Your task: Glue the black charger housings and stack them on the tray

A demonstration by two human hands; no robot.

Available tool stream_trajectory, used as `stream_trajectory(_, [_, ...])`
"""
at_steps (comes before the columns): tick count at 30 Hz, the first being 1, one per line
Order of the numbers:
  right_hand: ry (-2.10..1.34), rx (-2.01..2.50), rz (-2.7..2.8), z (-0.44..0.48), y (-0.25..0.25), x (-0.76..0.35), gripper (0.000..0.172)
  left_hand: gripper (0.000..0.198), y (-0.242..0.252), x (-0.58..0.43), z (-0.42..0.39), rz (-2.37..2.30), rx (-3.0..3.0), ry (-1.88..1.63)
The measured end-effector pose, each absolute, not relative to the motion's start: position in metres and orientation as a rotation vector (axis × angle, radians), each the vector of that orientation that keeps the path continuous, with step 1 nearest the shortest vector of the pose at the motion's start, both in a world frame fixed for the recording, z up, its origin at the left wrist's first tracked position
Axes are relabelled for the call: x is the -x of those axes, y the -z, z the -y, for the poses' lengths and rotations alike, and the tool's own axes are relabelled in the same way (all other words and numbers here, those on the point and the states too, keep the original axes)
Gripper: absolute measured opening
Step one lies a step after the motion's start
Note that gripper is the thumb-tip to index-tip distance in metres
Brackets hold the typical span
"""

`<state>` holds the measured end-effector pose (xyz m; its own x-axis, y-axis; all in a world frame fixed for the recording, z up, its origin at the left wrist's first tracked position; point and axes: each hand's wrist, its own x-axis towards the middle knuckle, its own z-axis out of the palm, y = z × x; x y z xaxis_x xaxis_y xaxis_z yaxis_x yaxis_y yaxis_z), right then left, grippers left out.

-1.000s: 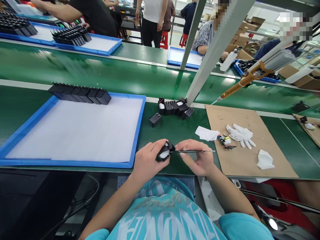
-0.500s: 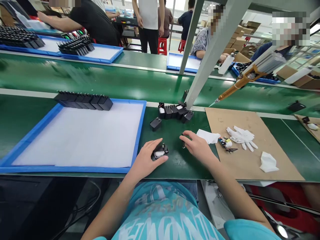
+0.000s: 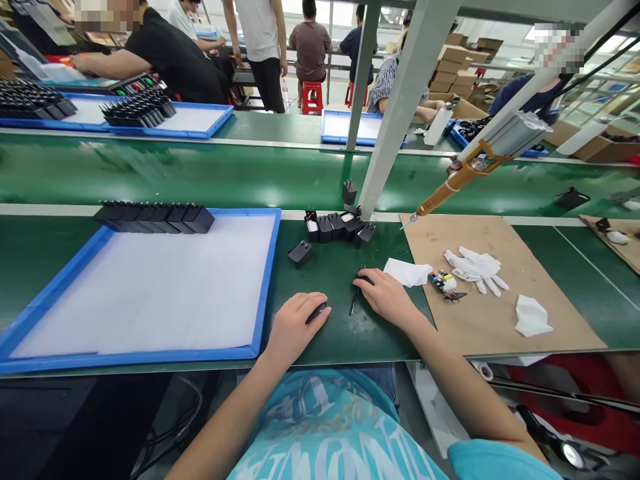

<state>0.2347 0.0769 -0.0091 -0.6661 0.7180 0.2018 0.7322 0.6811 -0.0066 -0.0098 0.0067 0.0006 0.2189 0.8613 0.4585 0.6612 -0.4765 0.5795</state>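
Note:
My left hand (image 3: 294, 327) rests on the green table, its fingers curled over a small black charger (image 3: 317, 311) that shows only at the fingertips. My right hand (image 3: 387, 296) lies palm down a little to the right, fingers loosely bent. A thin black tweezers (image 3: 355, 299) lies on the table against its fingertips. Whether the fingers still pinch it I cannot tell. A lone black charger (image 3: 300, 254) stands further back, and a cluster of several chargers (image 3: 340, 226) sits behind it by a grey post.
A blue tray (image 3: 60, 283) with a white liner holds a row of black chargers (image 3: 155, 217) at its far edge. A cardboard sheet (image 3: 500, 313) on the right carries white gloves (image 3: 475, 267), tissues and small parts. An orange dispenser nozzle (image 3: 445, 191) hangs above it. People work across the conveyor.
Both hands came down from in front of my chest to the table. The left hand set the charger on the surface and covers it; the right lowered the tweezers onto the table.

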Motion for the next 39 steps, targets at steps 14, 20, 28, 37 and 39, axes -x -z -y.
stream_trajectory(14, [-0.075, 1.186, 2.605, -0.077, 0.012, -0.238, 0.028, 0.028, -0.005, 0.006, -0.006, -1.582, -2.355, -0.483])
stream_trajectory(20, [-0.055, 1.214, 2.521, -0.08, 0.014, -0.241, 0.036, 0.038, -0.023, 0.007, -0.008, -1.131, -0.981, -1.051])
stream_trajectory(28, [-0.263, 1.161, 2.259, -0.09, -0.003, -0.235, 0.03, 0.041, -0.056, 0.026, 0.002, -0.611, -0.503, -1.197])
stream_trajectory(37, [-0.209, 1.121, 2.249, -0.176, -0.073, -0.166, 0.033, 0.051, -0.045, 0.078, 0.006, -0.9, -1.074, -1.336])
stream_trajectory(39, [-0.2, 1.203, 2.307, -0.206, -0.076, -0.148, 0.036, 0.048, -0.044, 0.097, -0.003, -1.137, -1.314, -1.315])
